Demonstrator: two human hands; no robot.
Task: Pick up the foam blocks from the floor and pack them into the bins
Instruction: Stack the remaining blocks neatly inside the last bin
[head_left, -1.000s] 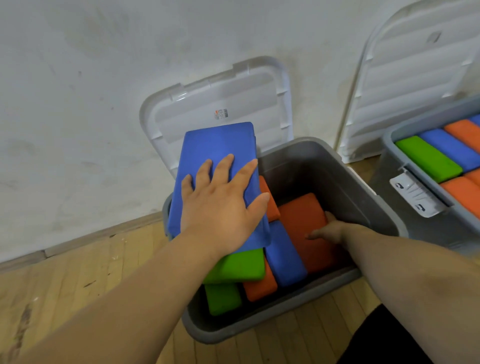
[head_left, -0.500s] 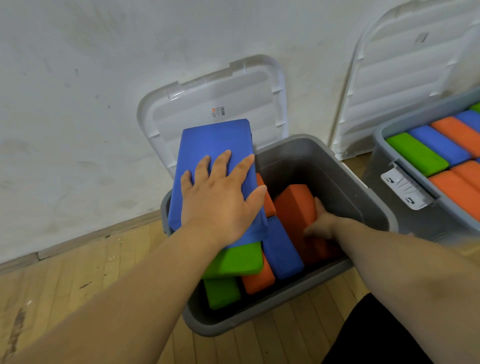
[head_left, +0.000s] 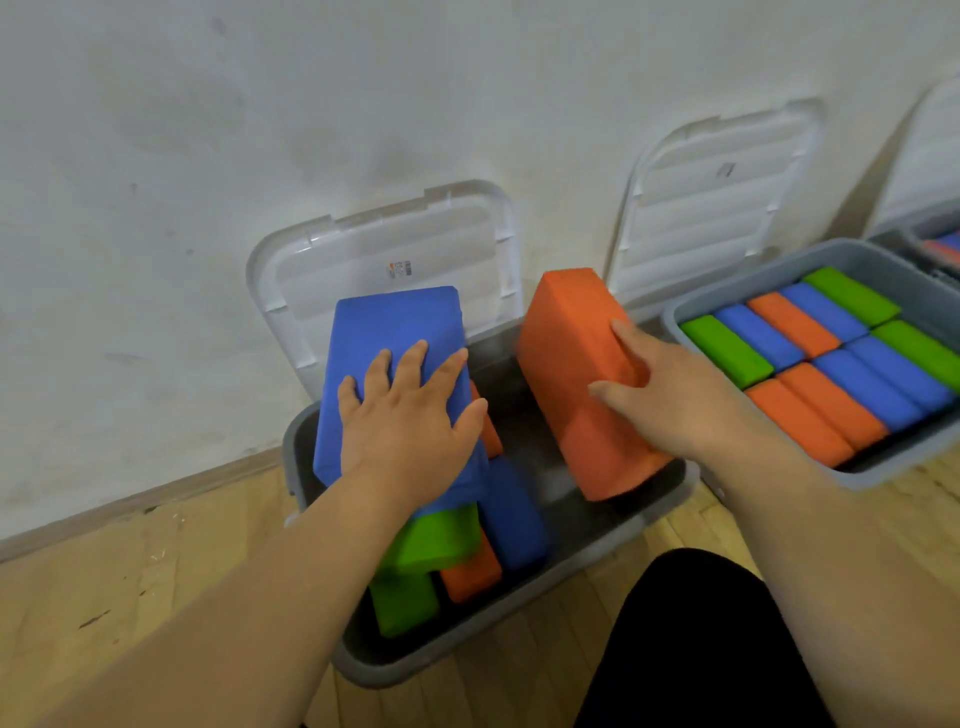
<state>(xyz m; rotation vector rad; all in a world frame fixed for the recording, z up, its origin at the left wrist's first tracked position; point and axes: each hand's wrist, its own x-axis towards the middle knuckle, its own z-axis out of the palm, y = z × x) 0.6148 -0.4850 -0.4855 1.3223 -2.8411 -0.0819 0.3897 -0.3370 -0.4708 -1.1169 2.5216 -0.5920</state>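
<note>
A grey bin (head_left: 613, 540) stands on the wood floor against the wall, its white lid (head_left: 384, 244) leaning behind it. My left hand (head_left: 410, 421) lies flat with straight fingers on a large blue foam block (head_left: 389, 322) tilted over the bin's left side. My right hand (head_left: 670, 395) grips a large orange foam block (head_left: 571, 364), lifted on end above the bin's right half. Lower in the bin lie a green block (head_left: 436, 540), a second green block (head_left: 400, 603), a blue block (head_left: 514, 514) and an orange block (head_left: 472, 577).
A second grey bin (head_left: 883, 467) at right is packed with several green, blue and orange blocks, its white lid (head_left: 717, 192) propped on the wall. A third bin (head_left: 935, 244) shows at the far right edge. My dark-clothed knee (head_left: 701, 644) is at bottom right.
My right hand has pulled the orange block up from the bin's floor and raised it above the rim. My left hand stays pressed on the blue block.
</note>
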